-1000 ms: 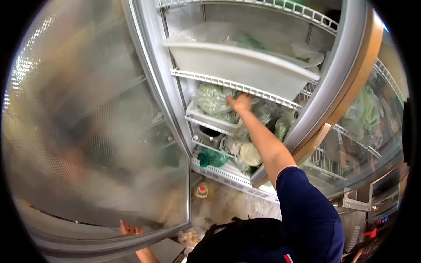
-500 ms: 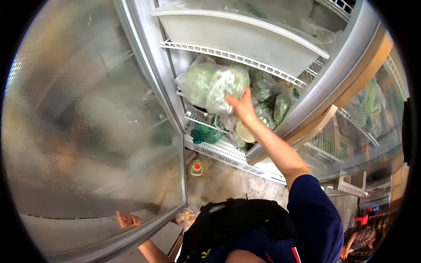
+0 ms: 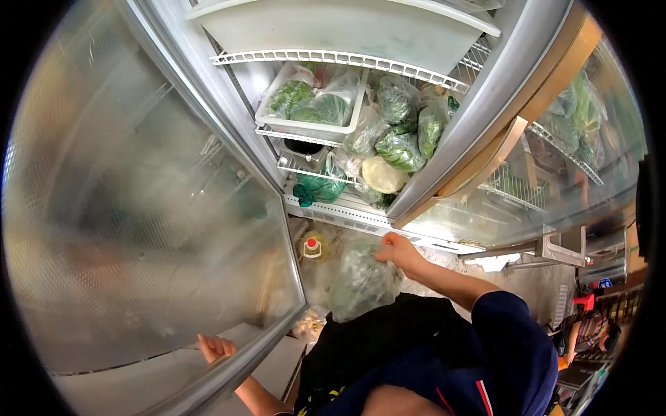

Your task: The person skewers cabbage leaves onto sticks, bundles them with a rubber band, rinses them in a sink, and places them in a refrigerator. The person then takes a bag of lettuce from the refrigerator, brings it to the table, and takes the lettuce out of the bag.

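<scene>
My right hand [image 3: 404, 254] grips the top of a translucent plastic bag [image 3: 364, 281] with pale green contents, which hangs in front of my black apron or bag. What exactly is inside cannot be made out. Through the glass of the fridge door [image 3: 159, 208], my left hand [image 3: 216, 348] shows with curled fingers at the door's lower frame. Inside the open fridge, a white tray [image 3: 352, 129] holds bagged leafy greens [image 3: 291, 97]. Beside it lie several more bags of greens [image 3: 401, 149] and a pale round item [image 3: 383, 175].
A white bin [image 3: 333, 31] fills the shelf above. Below the lower rack sits a green plastic bag [image 3: 319, 187]. On the floor stand a red-capped jug [image 3: 312, 246] and a bag of pale pieces [image 3: 310, 324]. Another person [image 3: 586, 333] is at far right.
My right hand has brought the plastic bag out of the fridge, down towards my body. The white tray behind it is now uncovered. My left hand stays at the door.
</scene>
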Tool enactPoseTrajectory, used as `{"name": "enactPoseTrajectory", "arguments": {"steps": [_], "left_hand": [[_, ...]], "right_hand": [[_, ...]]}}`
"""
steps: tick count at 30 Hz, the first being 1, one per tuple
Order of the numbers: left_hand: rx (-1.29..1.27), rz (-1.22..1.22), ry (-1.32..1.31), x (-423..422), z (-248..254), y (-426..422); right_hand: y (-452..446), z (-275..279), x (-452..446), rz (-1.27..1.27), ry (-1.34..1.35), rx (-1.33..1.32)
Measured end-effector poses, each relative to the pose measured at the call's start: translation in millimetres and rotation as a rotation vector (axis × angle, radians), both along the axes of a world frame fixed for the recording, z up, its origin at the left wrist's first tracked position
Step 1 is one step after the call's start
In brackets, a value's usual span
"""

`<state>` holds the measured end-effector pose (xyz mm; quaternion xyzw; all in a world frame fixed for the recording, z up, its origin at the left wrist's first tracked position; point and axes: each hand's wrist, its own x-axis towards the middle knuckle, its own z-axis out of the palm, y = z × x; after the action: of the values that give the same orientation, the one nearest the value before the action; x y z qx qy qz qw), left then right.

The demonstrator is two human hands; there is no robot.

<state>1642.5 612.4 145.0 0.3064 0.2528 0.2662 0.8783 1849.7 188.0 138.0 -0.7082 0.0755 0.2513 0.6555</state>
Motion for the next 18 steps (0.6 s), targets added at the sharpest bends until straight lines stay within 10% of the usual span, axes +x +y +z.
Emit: {"name": "enactPoseTrajectory", "arguments": {"steps": [18], "left_hand": [[0.027,-0.182,0.229,17,-2,-106]], "right_hand": [[-160,-61,-124,-0.935,0.327,0.135]]}}
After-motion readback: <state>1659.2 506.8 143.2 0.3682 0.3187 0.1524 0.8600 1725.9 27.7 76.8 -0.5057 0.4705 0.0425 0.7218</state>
